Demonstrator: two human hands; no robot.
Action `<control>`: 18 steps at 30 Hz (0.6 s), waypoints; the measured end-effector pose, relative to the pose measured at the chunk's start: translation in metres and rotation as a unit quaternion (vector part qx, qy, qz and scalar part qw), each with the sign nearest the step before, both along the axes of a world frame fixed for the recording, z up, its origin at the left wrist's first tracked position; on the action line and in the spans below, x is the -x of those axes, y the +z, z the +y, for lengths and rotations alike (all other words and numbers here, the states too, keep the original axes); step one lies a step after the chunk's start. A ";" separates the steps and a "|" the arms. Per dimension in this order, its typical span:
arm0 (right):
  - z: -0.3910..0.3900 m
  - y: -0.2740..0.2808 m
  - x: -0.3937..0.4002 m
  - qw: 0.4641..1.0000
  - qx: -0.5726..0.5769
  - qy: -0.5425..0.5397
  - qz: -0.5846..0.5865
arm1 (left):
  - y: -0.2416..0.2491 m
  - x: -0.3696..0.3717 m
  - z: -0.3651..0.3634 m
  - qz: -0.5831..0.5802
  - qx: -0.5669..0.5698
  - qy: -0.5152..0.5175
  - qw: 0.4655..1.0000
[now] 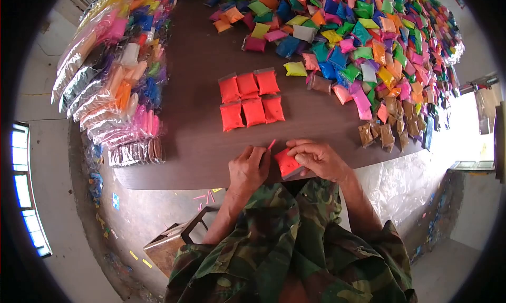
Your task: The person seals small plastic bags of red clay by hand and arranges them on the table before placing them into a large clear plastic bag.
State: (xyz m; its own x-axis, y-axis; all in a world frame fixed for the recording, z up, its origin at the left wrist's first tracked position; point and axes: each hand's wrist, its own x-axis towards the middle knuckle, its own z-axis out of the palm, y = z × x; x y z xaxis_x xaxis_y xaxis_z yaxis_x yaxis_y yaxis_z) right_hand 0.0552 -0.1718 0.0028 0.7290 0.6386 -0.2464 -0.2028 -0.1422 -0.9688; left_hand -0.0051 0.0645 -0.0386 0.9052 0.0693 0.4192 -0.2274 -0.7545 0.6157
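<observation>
My right hand [317, 158] grips a small red packet [285, 162] at the near edge of the dark wooden table [195, 139]. My left hand [249, 167] sits just left of it, pinching a thin red strip [271, 144] that sticks up from the packet's top. Beyond my hands lie several red packets [251, 99] laid flat in two neat rows.
A big heap of mixed coloured packets [358, 34] covers the table's far and right side, with brown packets [387, 129] at the right edge. Clear bags stuffed with coloured packets [113, 76] are stacked along the left edge. A stool [176, 239] stands on the floor below.
</observation>
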 end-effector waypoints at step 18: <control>0.030 -0.010 0.008 0.938 0.098 -0.118 -0.311 | 0.004 -0.001 0.001 0.010 0.038 -0.005 0.999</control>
